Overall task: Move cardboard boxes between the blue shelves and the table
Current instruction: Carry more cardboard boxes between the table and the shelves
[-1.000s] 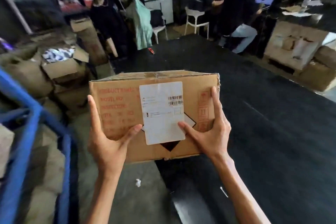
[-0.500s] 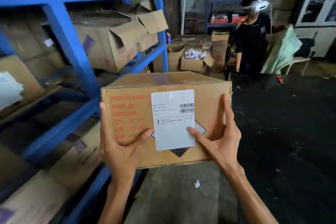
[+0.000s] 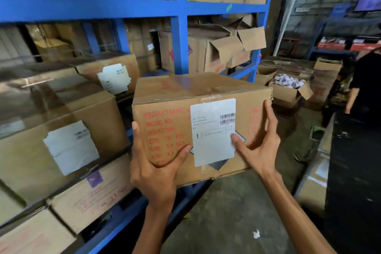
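Clamping the cardboard box (image 3: 165,130) between them, both hands are spread flat rather than curled. The left hand (image 3: 152,173) cups the lower left corner, its fingers straight up the side wall and its thumb across the printed front. The right hand (image 3: 260,150) mirrors it at the right edge, with its thumb on the white label (image 3: 213,130). The grip is two palms pressing inward, with no pinch.

The box hangs in the air just in front of the blue shelves (image 3: 179,47), level with a row of stored boxes (image 3: 61,130). The dark counter (image 3: 354,171) lies off to the right.

The box looks like a stiff, taped carton with slightly crushed edges. It is probably of moderate weight, since two palms carry it. Smooth card can slide under a side squeeze, so fingers under the bottom edge at both ends would hold it more surely.

Its long axis runs left to right across the person. The taped top faces up and the printed face is toward the wearer, with the right end a little higher.
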Demonstrator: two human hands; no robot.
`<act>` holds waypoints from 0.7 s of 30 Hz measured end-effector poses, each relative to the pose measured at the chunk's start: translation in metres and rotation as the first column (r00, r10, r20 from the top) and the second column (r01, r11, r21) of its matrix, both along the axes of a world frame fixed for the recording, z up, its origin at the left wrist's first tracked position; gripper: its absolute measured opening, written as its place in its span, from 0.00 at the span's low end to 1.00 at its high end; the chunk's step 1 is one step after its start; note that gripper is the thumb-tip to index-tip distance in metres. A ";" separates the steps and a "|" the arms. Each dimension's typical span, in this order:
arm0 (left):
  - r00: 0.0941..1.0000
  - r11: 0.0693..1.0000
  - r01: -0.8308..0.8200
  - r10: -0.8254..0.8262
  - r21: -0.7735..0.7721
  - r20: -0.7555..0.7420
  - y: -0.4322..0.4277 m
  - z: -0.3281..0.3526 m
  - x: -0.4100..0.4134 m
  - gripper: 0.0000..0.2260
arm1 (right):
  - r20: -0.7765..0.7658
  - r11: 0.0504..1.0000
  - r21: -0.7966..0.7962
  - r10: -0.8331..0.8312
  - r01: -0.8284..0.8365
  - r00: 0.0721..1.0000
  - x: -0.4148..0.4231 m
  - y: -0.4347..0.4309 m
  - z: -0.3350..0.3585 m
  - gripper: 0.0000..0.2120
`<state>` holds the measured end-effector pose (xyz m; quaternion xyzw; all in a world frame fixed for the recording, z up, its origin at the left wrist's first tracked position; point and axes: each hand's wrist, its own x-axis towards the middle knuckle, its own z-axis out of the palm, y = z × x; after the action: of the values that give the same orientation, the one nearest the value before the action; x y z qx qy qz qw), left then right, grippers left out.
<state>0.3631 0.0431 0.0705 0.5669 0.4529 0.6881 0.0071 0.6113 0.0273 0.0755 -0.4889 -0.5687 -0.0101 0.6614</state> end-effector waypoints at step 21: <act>0.912 0.916 -0.400 0.397 0.013 0.104 0.070 0.001 0.056 0.53 | 0.009 0.902 0.136 0.413 -0.410 0.911 0.037 0.195 0.005 0.46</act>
<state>0.4192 0.1133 0.0714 0.4278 0.5463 0.7099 -0.1204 0.6482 0.2225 0.0810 -0.3121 -0.6504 0.0960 0.6858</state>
